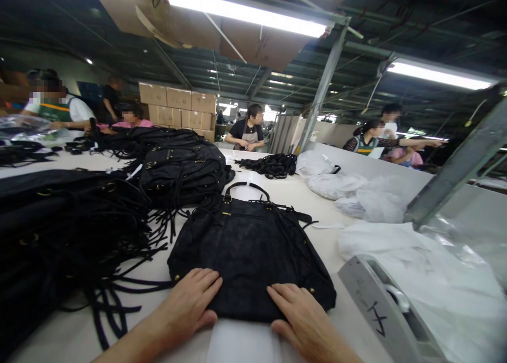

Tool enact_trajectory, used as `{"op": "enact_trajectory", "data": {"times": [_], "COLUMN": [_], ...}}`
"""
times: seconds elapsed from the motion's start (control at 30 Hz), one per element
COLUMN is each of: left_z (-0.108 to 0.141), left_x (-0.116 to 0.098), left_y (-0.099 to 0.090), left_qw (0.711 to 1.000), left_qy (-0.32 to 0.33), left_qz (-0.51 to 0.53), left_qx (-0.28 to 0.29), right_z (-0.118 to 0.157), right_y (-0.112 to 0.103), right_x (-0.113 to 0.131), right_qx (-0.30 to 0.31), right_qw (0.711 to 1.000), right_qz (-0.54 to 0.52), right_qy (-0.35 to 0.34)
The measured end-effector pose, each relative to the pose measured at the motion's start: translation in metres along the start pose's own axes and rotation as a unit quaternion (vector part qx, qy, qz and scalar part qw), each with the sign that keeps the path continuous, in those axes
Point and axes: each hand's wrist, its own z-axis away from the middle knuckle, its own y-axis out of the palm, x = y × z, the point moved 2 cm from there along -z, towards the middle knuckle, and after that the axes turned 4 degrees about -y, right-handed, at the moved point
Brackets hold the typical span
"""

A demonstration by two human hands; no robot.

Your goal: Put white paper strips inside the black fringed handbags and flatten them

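while left hand (pixel 194 294) and right hand (pixel 297 313) rest unclenched on its near corners, grasping nothing, black bag (pixel 249 252) lies by near edge of counter (pixel 329 249), long axis left-right, handle (pixel 249 184) toward far edge; hands equally near. bag pile (pixel 59 231) crowds left side; grey box (pixel 366 291), white sheets (pixel 412 254) right.

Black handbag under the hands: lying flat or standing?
Handbag lies flat: broad side up on the white table, handle pointing away.

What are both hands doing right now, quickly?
Left hand: open, fingers laid on the centre bag.
Right hand: open, fingers laid on the same bag.
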Motion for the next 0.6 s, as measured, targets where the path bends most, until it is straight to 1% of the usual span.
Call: {"op": "enact_trajectory", "data": {"times": [0.1,0.2,0.27,0.33,0.4,0.5,0.6], "left_z": [-0.001,0.001,0.003,0.005,0.01,0.018,0.024], "left_x": [0.004,0.007,0.008,0.008,0.006,-0.001,-0.012], "left_y": [0.009,0.018,0.02,0.017,0.012,0.003,-0.001], "left_qw": [0.999,0.998,0.997,0.995,0.989,0.973,0.956], "left_qy": [0.03,0.042,0.049,0.069,0.104,0.168,0.218], "left_qz": [-0.032,-0.046,-0.045,-0.044,-0.044,-0.035,-0.014], "left_qx": [0.01,-0.009,-0.03,-0.058,-0.096,-0.152,-0.195], "right_z": [0.0,0.002,0.003,0.005,0.007,0.01,0.01], "right_y": [0.011,0.018,0.02,0.021,0.022,0.022,0.022], "right_x": [0.001,-0.001,-0.003,-0.003,-0.004,-0.005,-0.008], "right_qx": [-0.01,-0.02,-0.024,-0.032,-0.054,-0.107,-0.174], "right_qw": [0.999,0.998,0.997,0.997,0.995,0.989,0.974], "right_qz": [0.041,0.06,0.062,0.067,0.075,0.081,0.095], "right_qy": [-0.014,-0.022,-0.027,-0.032,-0.039,-0.065,-0.109]}}
